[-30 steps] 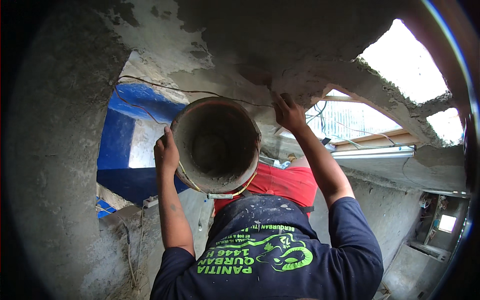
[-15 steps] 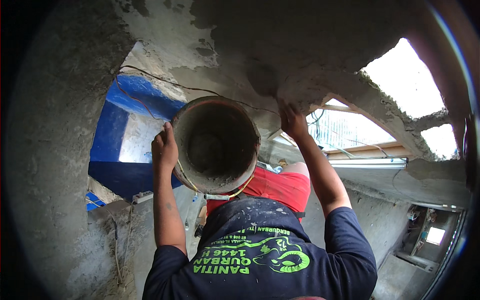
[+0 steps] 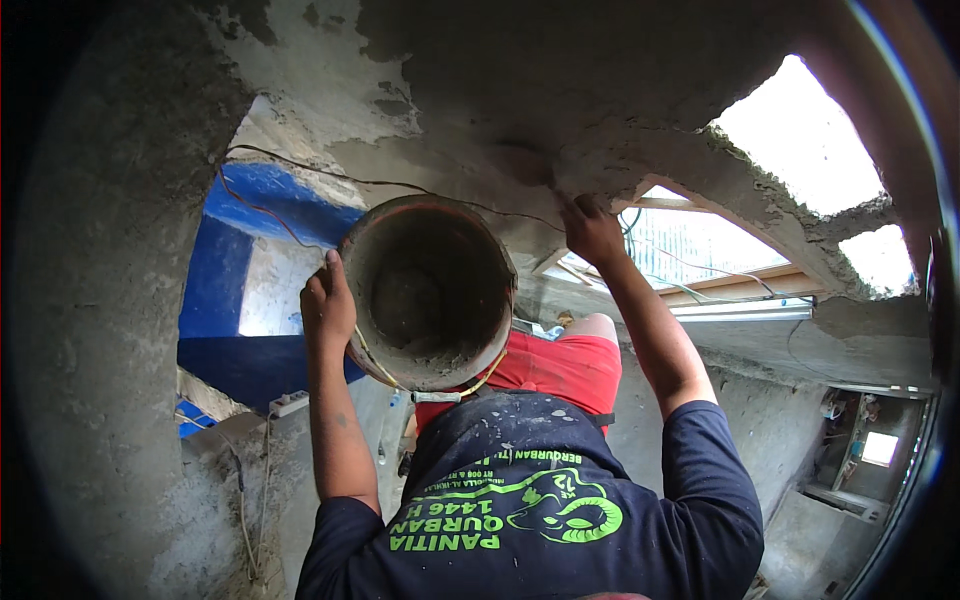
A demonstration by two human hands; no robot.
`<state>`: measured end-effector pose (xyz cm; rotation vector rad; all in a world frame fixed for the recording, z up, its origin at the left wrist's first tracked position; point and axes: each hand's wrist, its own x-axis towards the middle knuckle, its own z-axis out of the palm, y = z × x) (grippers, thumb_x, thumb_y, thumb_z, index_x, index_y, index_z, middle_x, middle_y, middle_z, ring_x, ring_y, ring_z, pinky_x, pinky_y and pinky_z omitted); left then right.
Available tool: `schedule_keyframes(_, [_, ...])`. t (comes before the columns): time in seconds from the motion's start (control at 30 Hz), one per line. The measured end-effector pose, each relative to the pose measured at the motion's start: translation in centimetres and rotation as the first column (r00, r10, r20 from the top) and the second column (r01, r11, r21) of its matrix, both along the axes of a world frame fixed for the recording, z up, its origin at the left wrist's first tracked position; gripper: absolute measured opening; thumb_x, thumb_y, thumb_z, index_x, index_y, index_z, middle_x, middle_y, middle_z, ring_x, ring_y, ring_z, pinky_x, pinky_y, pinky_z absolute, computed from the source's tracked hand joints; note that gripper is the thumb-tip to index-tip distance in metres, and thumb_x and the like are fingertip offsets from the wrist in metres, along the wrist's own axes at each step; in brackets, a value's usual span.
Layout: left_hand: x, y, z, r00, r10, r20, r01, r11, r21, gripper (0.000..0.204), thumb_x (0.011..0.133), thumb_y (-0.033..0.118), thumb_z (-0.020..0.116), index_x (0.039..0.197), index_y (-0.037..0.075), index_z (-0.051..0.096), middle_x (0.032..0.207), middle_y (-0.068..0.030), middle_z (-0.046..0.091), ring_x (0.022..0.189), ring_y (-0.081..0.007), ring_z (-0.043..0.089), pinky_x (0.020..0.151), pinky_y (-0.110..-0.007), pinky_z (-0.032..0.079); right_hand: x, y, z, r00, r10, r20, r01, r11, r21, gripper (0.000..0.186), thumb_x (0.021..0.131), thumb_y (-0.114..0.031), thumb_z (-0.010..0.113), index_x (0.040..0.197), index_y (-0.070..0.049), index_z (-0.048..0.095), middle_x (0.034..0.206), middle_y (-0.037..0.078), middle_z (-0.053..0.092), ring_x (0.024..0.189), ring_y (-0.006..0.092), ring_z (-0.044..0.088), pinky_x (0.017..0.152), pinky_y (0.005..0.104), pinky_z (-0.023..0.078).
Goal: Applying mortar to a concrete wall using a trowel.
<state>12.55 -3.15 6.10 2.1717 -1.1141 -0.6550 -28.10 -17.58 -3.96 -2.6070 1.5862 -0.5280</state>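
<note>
A round bucket (image 3: 480,250) with grey mortar smeared over its inner wall is tilted so that its mouth faces up toward me. My left hand (image 3: 328,308) grips its left rim, thumb on top. The wire bail with a pale grip (image 3: 437,397) hangs at the near side, against my shirt. Up at the grey plastered wall (image 3: 450,90), my right hand (image 3: 594,232) is closed on what looks like a trowel (image 3: 525,162), its dark rounded blade at the wall. The fingers partly hide its handle.
A thin dark cable (image 3: 380,182) runs behind the bucket. To the left is an opening with blue surfaces (image 3: 215,265); a white socket strip (image 3: 290,403) sits below it. On the right are a wood-framed opening (image 3: 740,272), a white tube (image 3: 745,311) and a rough-edged bright gap (image 3: 800,140).
My right hand has shifted slightly to the right along the wall, and the view has turned a little. The left hand keeps its hold on the bucket.
</note>
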Motion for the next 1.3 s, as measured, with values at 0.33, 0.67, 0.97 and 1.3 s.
schedule_keyframes(0.33, [-0.2, -0.8, -0.5, 0.999, -0.022, 0.025, 0.022, 1.000, -0.010, 0.075, 0.103, 0.060, 0.036, 0.100, -0.008, 0.068, 0.104, -0.0342, 0.067, 0.104, -0.0520, 0.061, 0.090, -0.054, 0.047, -4.4, 2.1, -1.7, 0.992, -0.092, -0.081, 0.102, 0.987, 0.126, 0.052, 0.096, -0.026, 0.058, 0.147, -0.031, 0.051, 0.117, 0.022, 0.066, 0.081, 0.0431, 0.071, 0.065, 0.0519, 0.058])
schedule_keyframes(0.67, [-1.6, -1.4, 0.7, 0.996, -0.055, 0.074, 0.056, 0.998, -0.012, 0.073, 0.104, 0.057, 0.036, 0.099, -0.007, 0.070, 0.101, -0.0330, 0.068, 0.101, -0.0515, 0.063, 0.088, -0.053, 0.048, 5.7, -3.6, 1.9, 0.998, -0.017, -0.062, 0.015, 1.000, -0.026, 0.061, 0.093, -0.013, 0.056, 0.152, -0.024, 0.044, 0.117, 0.022, 0.065, 0.077, 0.0430, 0.070, 0.064, 0.0497, 0.059])
schedule_keyframes(0.97, [-0.7, 0.2, 0.2, 0.999, -0.003, 0.050, 0.005, 1.000, -0.027, 0.072, 0.104, 0.057, 0.038, 0.095, -0.008, 0.068, 0.097, -0.0328, 0.067, 0.097, -0.0511, 0.063, 0.085, -0.054, 0.048, 6.5, -1.8, 3.8, 0.996, 0.005, -0.093, -0.016, 0.993, -0.117, 0.068, 0.087, -0.011, 0.059, 0.152, -0.025, 0.045, 0.119, 0.021, 0.063, 0.086, 0.0396, 0.071, 0.066, 0.0497, 0.061])
schedule_keyframes(1.3, [-0.1, 0.9, 0.1, 0.998, 0.017, 0.053, -0.014, 0.999, -0.045, 0.074, 0.104, 0.059, 0.037, 0.094, -0.007, 0.068, 0.095, -0.0320, 0.067, 0.097, -0.0504, 0.063, 0.084, -0.054, 0.048, -0.2, 2.0, 3.7, 0.981, -0.169, -0.095, 0.165, 0.985, -0.040, 0.042, 0.094, -0.020, 0.062, 0.135, -0.024, 0.064, 0.098, 0.013, 0.068, 0.076, 0.0352, 0.070, 0.061, 0.0463, 0.058])
